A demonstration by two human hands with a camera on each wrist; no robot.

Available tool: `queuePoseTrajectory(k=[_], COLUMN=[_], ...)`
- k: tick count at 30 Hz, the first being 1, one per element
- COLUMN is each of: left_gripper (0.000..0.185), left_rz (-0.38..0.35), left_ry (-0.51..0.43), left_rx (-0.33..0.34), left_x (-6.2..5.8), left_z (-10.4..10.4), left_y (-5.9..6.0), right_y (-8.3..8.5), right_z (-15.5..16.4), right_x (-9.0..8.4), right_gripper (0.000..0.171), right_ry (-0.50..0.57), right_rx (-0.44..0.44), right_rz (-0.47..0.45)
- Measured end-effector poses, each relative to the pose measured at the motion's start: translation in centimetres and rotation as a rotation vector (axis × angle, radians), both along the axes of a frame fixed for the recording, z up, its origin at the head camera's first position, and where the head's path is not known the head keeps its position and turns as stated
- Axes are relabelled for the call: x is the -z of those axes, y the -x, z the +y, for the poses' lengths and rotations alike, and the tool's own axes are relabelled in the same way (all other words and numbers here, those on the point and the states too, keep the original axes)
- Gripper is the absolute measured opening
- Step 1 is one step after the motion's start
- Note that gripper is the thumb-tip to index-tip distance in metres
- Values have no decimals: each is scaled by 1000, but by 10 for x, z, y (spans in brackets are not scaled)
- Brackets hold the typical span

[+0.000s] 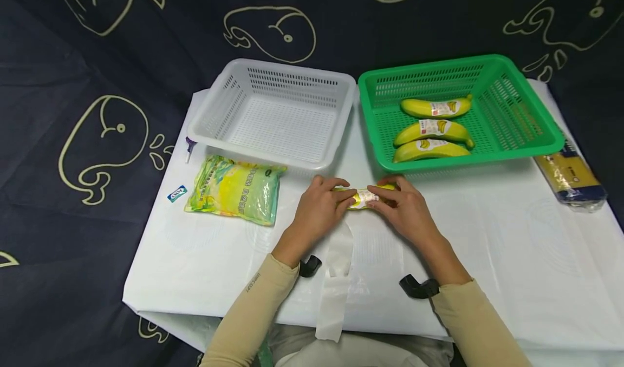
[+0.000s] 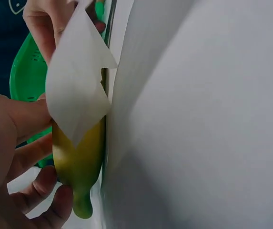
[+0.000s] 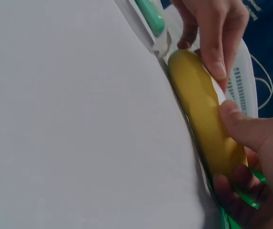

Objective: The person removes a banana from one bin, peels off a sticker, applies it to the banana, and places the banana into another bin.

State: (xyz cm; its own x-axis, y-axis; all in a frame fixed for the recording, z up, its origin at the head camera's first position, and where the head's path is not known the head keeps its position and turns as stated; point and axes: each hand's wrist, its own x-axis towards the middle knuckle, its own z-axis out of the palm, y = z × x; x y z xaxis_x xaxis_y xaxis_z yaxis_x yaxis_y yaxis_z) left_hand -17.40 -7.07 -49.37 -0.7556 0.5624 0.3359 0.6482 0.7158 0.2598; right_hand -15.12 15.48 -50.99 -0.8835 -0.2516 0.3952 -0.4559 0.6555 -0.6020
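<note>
White mat [image 1: 487, 259] spread wide, white basket [image 1: 273, 112] and green basket [image 1: 458, 107] side by side at the back. Left hand [image 1: 317, 210] and right hand [image 1: 404, 207] both have fingers curled round the banana [image 1: 363, 196], low over the mat, just in front of the baskets.

Banana [image 1: 363, 196]: smooth yellow skin, glossy paper label. White basket [image 1: 278, 112] and green basket [image 1: 458, 110]: perforated moulded plastic, slight sheen. Pouch [image 1: 234, 189] at left: shiny plastic film. Table [image 1: 487, 248] cover: smooth white sheet. Backdrop: matt dark cloth.
</note>
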Motion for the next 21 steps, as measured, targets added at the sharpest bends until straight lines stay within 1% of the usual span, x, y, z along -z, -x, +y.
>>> queuePoseTrajectory(k=[4,7,10,14,17,21], left_gripper=[24,25,28,32,32,32], left_rz=[-1,-1,26,73,76,46], left_ry=[25,29,44,63,55,32], left_rx=[26,37,58,66,57,82], left_x=[0,0,-3,-4,-4,-1], left_z=[-1,1,6,15,17,13], left_y=[2,2,3,4,4,6], right_y=[2,2,2,1,1,4], right_z=[5,8,11,13,12,11], right_x=[1,2,2,1,0,0], right_gripper=[38,38,36,34,33,35], right_ry=[22,14,7,-1,-9,-20], right_rx=[-19,-31,-24,-14,-24,-37], right_rz=[-44,-51,-59,-96,-114,-83])
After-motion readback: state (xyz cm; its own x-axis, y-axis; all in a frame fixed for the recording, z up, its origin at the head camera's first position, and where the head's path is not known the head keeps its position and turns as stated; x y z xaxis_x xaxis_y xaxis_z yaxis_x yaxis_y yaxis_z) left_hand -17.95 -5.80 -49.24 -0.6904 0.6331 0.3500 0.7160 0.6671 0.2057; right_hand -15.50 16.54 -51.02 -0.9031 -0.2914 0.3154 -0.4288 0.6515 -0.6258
